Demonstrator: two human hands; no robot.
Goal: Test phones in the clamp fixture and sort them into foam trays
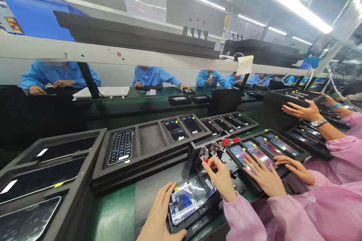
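My left hand point(160, 216) holds the left edge of a phone point(192, 197) that has a glossy film and a yellow tab, lying over a black fixture. The thumb is at the near edge and the fingers are at the far corner. Above the phone's right end, my right hand point(222, 179) pinches a red-tipped lever point(205, 160) of a metal toggle clamp. More clamps with red handles point(225, 142) stand behind it on the black block.
Black foam trays with phones point(96, 180) stand ahead and at left. A co-worker's hands point(268, 180) rest over a phone tray at right; another person's hands point(307, 111) hold stacked trays. People in blue sit across the line. A shelf beam point(113, 53) crosses above.
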